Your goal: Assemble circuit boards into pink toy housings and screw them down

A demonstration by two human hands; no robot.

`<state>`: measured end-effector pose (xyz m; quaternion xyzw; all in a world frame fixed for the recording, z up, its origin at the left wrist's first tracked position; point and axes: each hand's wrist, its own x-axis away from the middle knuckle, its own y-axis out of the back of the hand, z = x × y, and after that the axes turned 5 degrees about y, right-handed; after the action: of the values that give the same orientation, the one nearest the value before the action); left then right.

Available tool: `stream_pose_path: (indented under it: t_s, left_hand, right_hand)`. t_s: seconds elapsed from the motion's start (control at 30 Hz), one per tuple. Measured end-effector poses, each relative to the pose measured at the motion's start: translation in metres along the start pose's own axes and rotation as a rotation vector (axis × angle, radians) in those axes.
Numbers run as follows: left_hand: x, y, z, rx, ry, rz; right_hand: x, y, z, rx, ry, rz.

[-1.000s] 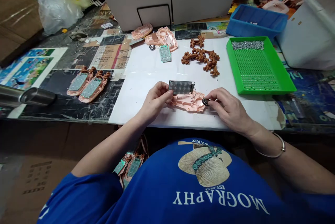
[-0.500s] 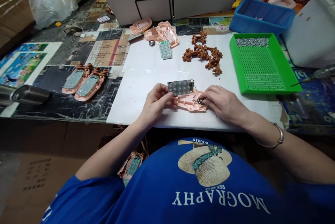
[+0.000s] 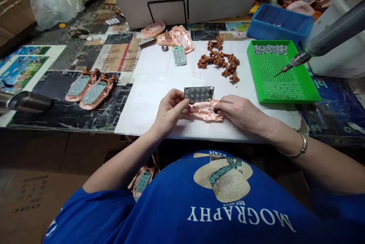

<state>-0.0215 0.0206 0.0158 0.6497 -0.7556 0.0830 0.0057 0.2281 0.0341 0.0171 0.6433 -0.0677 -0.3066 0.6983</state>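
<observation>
My left hand [image 3: 173, 109] pinches the left end of a circuit board [image 3: 199, 94] between thumb and fingers, keeping it tilted up. Beneath the board lies a pink plastic shell [image 3: 203, 113], its near end also by my left fingers. Thin wires run from the board's right end down toward a small round black speaker [image 3: 216, 110]. My right hand [image 3: 235, 109] has its fingertips closed on that speaker at the right end of the shell. Part of the speaker is hidden by the fingers.
Brown antler-shaped pieces [image 3: 221, 61] lie beyond my hands. A green tray [image 3: 291, 97] of screws stands right, with an electric screwdriver [image 3: 322, 38] hanging over it. A blue bin [image 3: 281, 21] is behind. Two shells with boards [image 3: 97, 92] lie left; another board [image 3: 179, 56] lies at the back.
The electric screwdriver has swung in from the right edge to over the green tray. My hands keep their holds, with the speaker and right fingers shifted slightly left.
</observation>
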Motion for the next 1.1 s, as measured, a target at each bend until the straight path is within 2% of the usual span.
stream_pose_path:
  t_s: [0.1, 0.23, 0.27, 0.33, 0.43, 0.5, 0.6, 0.73, 0.87, 0.93, 1.1]
  left_hand:
    - [-0.001, -0.002, -0.003, -0.101, -0.123, -0.005]
    - [0.0, -0.006, -0.01, -0.38, -0.365, -0.041]
    - [0.0, -0.007, -0.012, -0.447, -0.441, -0.036]
    - [0.0, -0.01, -0.013, -0.542, -0.57, 0.008]
    - [-0.003, -0.012, -0.011, -0.645, -0.648, 0.055]
    - [-0.007, -0.013, -0.007, -0.71, -0.642, 0.018]
    - [-0.013, -0.017, 0.0, -0.8, -0.589, -0.044]
    - [-0.021, -0.034, 0.006, -0.982, -0.519, 0.008]
    - [-0.027, -0.047, 0.009, -1.053, -0.434, 0.064]
    - [-0.028, -0.048, 0.009, -1.024, -0.398, 0.096]
    - [-0.028, -0.045, 0.005, -0.972, -0.411, 0.212]
  right_hand:
    - [0.004, 0.003, 0.005, 0.004, -0.018, -0.116]
    - [-0.004, 0.021, 0.013, 0.041, -0.094, -0.401]
    - [-0.009, 0.025, 0.014, 0.056, -0.113, -0.436]
    - [-0.019, 0.03, 0.013, 0.088, -0.116, -0.41]
    - [-0.028, 0.028, 0.009, 0.051, -0.086, -0.351]
    - [-0.029, 0.023, 0.007, -0.015, -0.131, -0.414]
    - [-0.023, 0.016, 0.007, -0.124, -0.322, -0.549]
    - [-0.014, 0.008, 0.012, -0.378, -0.545, -0.582]
    - [-0.007, 0.003, 0.017, -0.597, -0.629, -0.621]
    - [-0.004, 0.003, 0.019, -0.692, -0.648, -0.63]
    - [0.002, 0.002, 0.02, -0.835, -0.682, -0.659]
